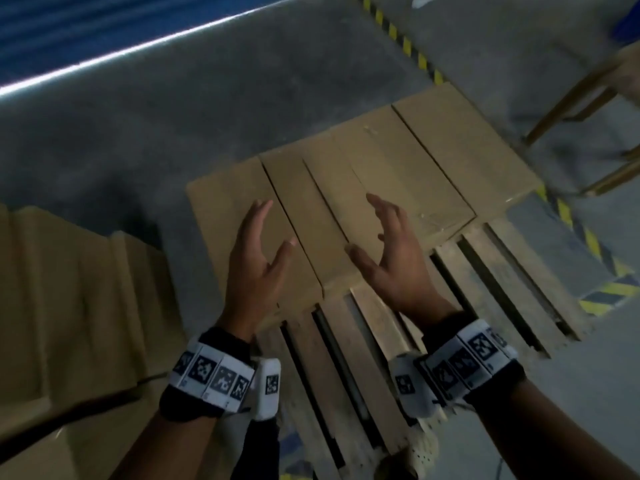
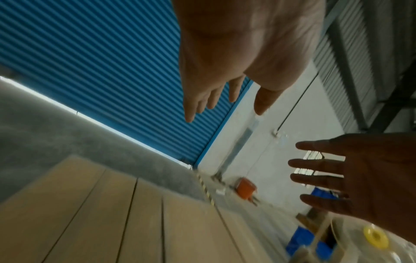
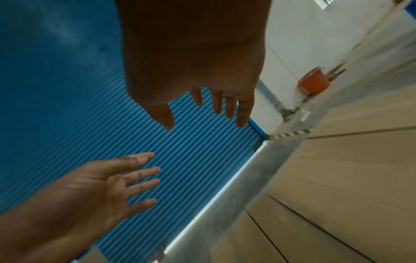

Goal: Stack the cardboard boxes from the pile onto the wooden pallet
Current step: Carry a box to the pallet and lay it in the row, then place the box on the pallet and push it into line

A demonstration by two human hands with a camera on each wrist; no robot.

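Several flat cardboard boxes lie side by side in a row on the far half of the wooden pallet. The pile of boxes sits at the left of the head view. My left hand hovers over the left end of the row, fingers straight and thumb spread, holding nothing. Beside it, my right hand is just as open above the middle boxes. The palms face each other. In the wrist views the left hand and the right hand both show spread, empty fingers above the box tops.
Yellow-and-black hazard tape marks the concrete floor right of the pallet. A wooden frame stands at the upper right. A blue corrugated wall runs behind, with an orange object near a white wall. The pallet's near slats are bare.
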